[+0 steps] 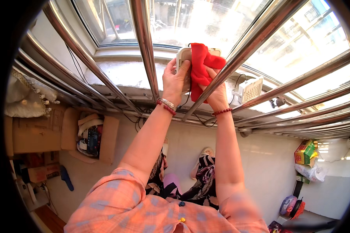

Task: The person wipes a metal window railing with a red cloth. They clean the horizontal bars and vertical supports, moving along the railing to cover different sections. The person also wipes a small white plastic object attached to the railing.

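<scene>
Both my arms reach between metal bars toward a window sill. My left hand (175, 81) grips the left edge of a pale, flat rectangular device (184, 55), thumb on its face; the device is held tilted up. A red cloth (199, 70) drapes over the device's middle and right part and hides much of it. My right hand (217, 90) holds the cloth against it, its fingers partly hidden by cloth and a bar. A thin black cable (189, 97) hangs below the device. To the right, a white fixture with a gridded face (251, 89) stands on the sill.
Steel bars (145, 43) rise before the window on both sides of my arms. Cables (138, 121) lie along the lower rail. An open cardboard box (109, 139) holding assorted items is at lower left. A green and yellow box (304, 153) and bags are at right.
</scene>
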A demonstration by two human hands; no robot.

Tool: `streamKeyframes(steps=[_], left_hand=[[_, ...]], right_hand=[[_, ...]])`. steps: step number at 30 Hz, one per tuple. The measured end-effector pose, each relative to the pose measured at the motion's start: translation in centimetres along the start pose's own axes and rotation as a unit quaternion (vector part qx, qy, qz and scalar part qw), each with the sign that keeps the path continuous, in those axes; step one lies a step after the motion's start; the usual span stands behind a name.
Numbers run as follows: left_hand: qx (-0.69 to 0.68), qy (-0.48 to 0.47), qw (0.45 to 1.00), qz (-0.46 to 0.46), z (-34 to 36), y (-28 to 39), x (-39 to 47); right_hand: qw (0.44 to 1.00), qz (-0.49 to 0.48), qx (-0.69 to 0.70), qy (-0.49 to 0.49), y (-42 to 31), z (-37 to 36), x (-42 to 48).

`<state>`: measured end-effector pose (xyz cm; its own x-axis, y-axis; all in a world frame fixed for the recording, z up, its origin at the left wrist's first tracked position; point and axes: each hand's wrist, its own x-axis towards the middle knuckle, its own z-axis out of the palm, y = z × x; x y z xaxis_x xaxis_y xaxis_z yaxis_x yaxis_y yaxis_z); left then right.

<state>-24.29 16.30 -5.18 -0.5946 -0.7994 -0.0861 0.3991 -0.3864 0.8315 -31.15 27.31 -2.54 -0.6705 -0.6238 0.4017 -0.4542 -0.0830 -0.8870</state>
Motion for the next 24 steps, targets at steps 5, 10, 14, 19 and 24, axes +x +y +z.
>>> streamKeyframes(steps=[5, 10, 14, 19, 24], left_hand=[[-0.025, 0.008, 1.000, -0.003, -0.2, -0.1, 0.2], [-0.040, -0.022, 0.999, -0.027, 0.4, 0.8, -0.1], [-0.027, -0.024, 0.999, -0.023, 0.0, 0.6, -0.1], [-0.077, -0.001, 0.997, -0.012, 0.1, 1.4, -0.4], [-0.125, 0.017, 0.991, -0.037, -0.3, 0.9, 0.1]], right_hand=[[0.989, 0.059, 0.024, -0.135, 0.2, -1.3, -0.1], [0.979, -0.040, -0.199, 0.012, 1.6, -1.1, 0.4], [0.920, -0.043, -0.351, 0.167, 3.3, -2.2, 0.7], [0.963, 0.127, 0.031, 0.236, 5.8, -3.5, 1.2], [0.820, 0.233, 0.502, 0.147, 5.2, -1.7, 0.0]])
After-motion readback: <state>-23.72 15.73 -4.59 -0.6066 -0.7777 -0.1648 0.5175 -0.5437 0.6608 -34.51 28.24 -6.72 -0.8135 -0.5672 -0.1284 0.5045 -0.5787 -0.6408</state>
